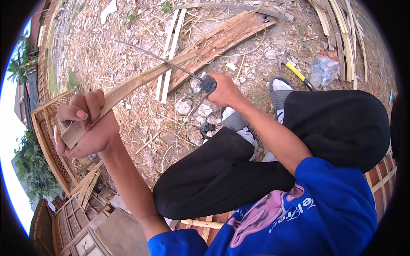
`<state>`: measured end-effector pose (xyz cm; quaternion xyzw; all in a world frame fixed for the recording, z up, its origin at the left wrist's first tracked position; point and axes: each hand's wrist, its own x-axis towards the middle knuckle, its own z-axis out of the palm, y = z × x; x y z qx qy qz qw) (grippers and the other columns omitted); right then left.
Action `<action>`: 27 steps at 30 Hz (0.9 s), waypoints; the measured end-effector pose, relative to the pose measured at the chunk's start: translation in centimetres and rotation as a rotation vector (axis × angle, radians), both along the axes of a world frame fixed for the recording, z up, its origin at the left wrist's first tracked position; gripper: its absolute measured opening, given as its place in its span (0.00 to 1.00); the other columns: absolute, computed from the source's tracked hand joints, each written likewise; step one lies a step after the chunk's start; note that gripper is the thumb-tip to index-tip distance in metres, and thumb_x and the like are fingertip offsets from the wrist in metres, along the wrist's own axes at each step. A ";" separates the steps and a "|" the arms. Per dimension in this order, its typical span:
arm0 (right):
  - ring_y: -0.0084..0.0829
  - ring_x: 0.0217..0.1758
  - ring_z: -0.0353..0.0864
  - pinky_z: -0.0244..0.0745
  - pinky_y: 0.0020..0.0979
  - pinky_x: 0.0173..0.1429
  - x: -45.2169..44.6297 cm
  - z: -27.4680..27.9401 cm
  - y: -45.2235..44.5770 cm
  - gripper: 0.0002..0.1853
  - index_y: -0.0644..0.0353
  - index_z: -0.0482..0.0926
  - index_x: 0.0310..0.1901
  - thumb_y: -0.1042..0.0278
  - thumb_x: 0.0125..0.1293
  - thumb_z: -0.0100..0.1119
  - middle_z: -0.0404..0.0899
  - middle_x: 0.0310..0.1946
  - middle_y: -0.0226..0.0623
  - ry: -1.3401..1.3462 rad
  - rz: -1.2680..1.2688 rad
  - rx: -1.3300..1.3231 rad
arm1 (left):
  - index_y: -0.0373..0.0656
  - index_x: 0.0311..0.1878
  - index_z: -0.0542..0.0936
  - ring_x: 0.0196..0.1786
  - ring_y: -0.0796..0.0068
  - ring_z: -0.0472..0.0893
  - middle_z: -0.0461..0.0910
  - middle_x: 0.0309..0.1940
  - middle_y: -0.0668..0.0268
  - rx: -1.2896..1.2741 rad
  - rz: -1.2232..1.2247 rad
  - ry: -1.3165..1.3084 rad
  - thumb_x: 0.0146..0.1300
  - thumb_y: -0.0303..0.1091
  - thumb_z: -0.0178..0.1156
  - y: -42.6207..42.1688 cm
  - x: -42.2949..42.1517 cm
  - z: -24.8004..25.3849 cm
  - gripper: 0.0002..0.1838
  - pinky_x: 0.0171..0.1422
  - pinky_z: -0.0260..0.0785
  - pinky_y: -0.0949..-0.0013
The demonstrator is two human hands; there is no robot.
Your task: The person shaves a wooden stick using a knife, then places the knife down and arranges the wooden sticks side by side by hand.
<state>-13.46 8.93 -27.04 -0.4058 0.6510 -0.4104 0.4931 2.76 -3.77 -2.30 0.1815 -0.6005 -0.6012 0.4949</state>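
My left hand (87,123), raised on the left, is closed around the near end of a split bamboo strip (141,80). The strip slants away from me, its far end over a weathered wooden plank (230,40) on the ground. In my right hand (224,89) is a long thin-bladed knife (160,59), gripped by its dark handle. Its blade, seen nearly edge-on, points up and left and crosses the bamboo strip. I cannot tell whether the blade touches the strip.
Two pale slats (171,55) lie across the plank. A hammer (297,72) with a yellow and black handle lies beside my foot, near a clear plastic bag (323,70). Long bamboo strips (347,40) are piled at upper right. A lattice frame (51,145) stands at left. Stones and shavings cover the ground.
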 end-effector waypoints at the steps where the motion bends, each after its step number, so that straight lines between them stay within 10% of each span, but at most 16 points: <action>1: 0.50 0.45 0.84 0.78 0.43 0.50 -0.1 -1.9 0.4 0.19 0.59 0.81 0.41 0.59 0.47 0.68 0.84 0.37 0.50 -0.013 -0.040 0.001 | 0.45 0.24 0.71 0.16 0.82 0.50 0.54 0.12 0.75 -0.011 -0.002 0.009 0.57 0.60 0.46 -0.2 0.1 -0.1 0.25 0.28 0.41 0.71; 13: 0.51 0.43 0.84 0.79 0.43 0.48 0.1 1.7 -0.1 0.18 0.56 0.80 0.43 0.62 0.49 0.67 0.85 0.35 0.49 -0.016 0.044 -0.170 | 0.46 0.22 0.72 0.16 0.83 0.51 0.55 0.13 0.76 0.013 0.050 0.004 0.51 0.55 0.49 -0.3 -0.4 0.1 0.20 0.28 0.41 0.71; 18: 0.52 0.44 0.84 0.78 0.44 0.49 -0.4 -6.3 2.3 0.17 0.58 0.82 0.43 0.63 0.51 0.65 0.85 0.37 0.51 0.014 -0.087 0.153 | 0.46 0.22 0.70 0.16 0.82 0.50 0.54 0.13 0.76 0.023 0.064 0.021 0.52 0.56 0.48 -0.2 0.4 0.0 0.21 0.28 0.41 0.71; 27: 0.52 0.40 0.84 0.78 0.43 0.45 0.1 1.7 0.8 0.23 0.55 0.80 0.47 0.63 0.47 0.69 0.85 0.33 0.49 -0.010 0.003 -0.081 | 0.46 0.21 0.71 0.16 0.82 0.50 0.54 0.13 0.76 0.041 0.041 0.004 0.51 0.53 0.49 -0.2 -0.9 0.3 0.19 0.28 0.41 0.72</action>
